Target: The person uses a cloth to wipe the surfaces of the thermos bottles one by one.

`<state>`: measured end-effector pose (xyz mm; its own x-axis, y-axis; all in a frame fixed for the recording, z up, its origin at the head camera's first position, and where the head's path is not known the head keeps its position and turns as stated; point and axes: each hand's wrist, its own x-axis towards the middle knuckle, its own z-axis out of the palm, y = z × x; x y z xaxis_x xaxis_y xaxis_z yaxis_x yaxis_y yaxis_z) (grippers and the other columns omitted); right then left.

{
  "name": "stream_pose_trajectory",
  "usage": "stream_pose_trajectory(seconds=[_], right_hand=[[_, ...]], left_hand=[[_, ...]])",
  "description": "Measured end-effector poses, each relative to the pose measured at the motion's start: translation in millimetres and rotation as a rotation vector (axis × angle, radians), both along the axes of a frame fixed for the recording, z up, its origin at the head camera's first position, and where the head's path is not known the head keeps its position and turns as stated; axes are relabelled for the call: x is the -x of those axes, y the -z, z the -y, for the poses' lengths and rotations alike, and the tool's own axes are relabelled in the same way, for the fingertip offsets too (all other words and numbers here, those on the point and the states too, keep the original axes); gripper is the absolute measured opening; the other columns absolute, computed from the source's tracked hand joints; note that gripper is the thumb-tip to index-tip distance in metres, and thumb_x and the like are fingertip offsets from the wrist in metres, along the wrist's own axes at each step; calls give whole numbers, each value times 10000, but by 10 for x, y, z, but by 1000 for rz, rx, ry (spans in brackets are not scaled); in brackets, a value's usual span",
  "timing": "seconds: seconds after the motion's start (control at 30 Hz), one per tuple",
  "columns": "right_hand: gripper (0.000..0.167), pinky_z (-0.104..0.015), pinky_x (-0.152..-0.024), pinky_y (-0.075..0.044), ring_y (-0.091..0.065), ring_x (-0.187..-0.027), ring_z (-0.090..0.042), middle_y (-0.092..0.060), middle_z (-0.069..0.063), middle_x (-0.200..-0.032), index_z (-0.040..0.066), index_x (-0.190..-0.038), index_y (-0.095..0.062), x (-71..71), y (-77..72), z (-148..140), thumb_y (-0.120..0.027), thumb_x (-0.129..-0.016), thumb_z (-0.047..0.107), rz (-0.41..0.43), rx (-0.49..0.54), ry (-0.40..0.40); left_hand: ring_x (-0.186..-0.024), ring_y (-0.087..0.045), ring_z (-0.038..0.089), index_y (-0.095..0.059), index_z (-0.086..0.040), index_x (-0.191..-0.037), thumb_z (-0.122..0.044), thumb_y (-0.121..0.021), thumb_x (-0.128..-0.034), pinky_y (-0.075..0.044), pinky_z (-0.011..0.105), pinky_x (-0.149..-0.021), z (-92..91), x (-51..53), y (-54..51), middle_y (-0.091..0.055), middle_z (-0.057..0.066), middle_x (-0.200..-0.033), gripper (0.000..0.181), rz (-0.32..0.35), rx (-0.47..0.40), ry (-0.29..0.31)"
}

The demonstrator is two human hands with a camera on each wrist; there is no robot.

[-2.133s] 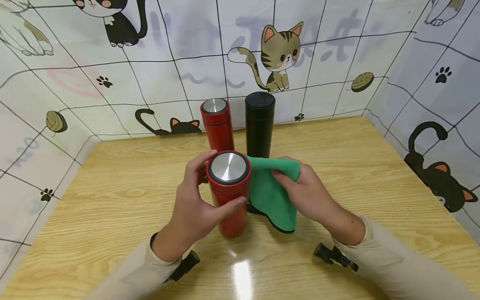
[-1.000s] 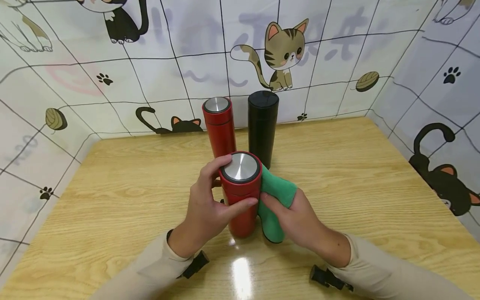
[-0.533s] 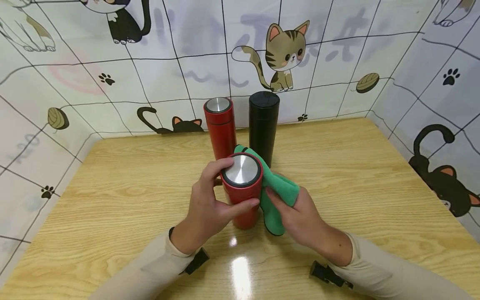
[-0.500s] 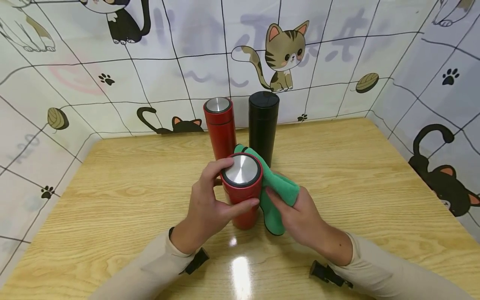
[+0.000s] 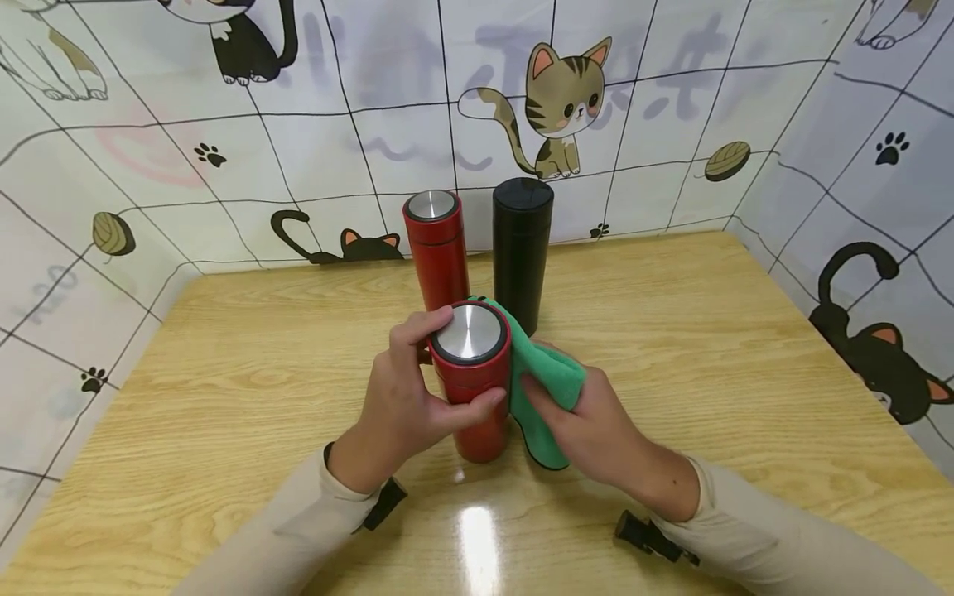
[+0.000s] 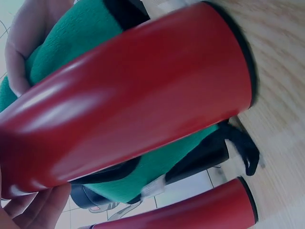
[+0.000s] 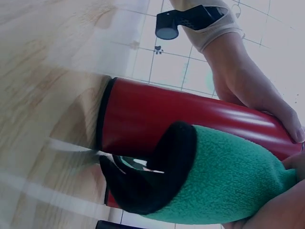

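Note:
A red bottle with a silver lid (image 5: 477, 414) stands on the table, and my left hand (image 5: 410, 393) grips its upper part, thumb in front and fingers around the far side. My right hand (image 5: 604, 430) pinches a green cloth with black edging (image 5: 547, 381) against the bottle's right side. In the left wrist view the cloth (image 6: 71, 43) shows on both sides of the red bottle (image 6: 143, 90), passing behind it. The right wrist view has the cloth (image 7: 228, 176) bunched beside the bottle (image 7: 143, 114), its black edge hanging near the base.
Behind the held bottle stand a second red bottle (image 5: 438, 265) and a black bottle (image 5: 522, 257), side by side. The wooden table (image 5: 224, 372) meets a wall covering (image 5: 298, 157) printed with cats at the back and sides.
Since two seconds ago the held bottle has moved slightly right, then a little left. The cloth has gone from hanging spread beside it to folded around its back right side, with my right hand lower.

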<state>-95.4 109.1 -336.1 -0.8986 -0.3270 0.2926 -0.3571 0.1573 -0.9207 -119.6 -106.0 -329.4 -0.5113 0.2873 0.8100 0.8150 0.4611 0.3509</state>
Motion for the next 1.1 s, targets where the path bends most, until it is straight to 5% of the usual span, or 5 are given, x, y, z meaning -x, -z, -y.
stream_pose_trajectory(seconds=[0.27,0.6,0.83,1.1], right_hand=[[458,-238,-1030,-491,-576,-1283,-121,-601,-12,-1414,121,-1456,-520,18,-10,-7,-572,-1002,86,-15,-112,19],[413,-218,-970,-530,-630,-1181,-46,-643,-97,-1348,48,-1397,-566,-3,-66,-61,-572,-986,18,-110,-30,52],[408,-256,-965,-536,-645,-1151,-123,-668,-32,-1316,118,-1390,-583,36,-32,-46,-595,-985,74,-48,-145,47],[393,-243,-949,-546,-656,-1158,-109,-682,-51,-1296,87,-1355,-613,14,-84,-63,-622,-964,38,-129,-138,79]], left_hand=[[-1023,-669,296,-350,27,-1306,-566,-616,-890,-626,357,-707,21,-17,-2,-608,213,-1194,771,17,25,-13],[-1057,-672,290,-334,16,-1326,-528,-650,-887,-622,375,-786,40,-43,-56,-591,211,-1244,767,64,65,18],[-888,-704,252,-346,23,-1314,-506,-659,-880,-619,324,-714,42,-67,-121,-657,195,-1141,752,39,121,-35],[-586,-547,158,-359,2,-1323,-416,-774,-796,-513,245,-535,55,-149,-244,-667,134,-904,791,54,241,-126]])
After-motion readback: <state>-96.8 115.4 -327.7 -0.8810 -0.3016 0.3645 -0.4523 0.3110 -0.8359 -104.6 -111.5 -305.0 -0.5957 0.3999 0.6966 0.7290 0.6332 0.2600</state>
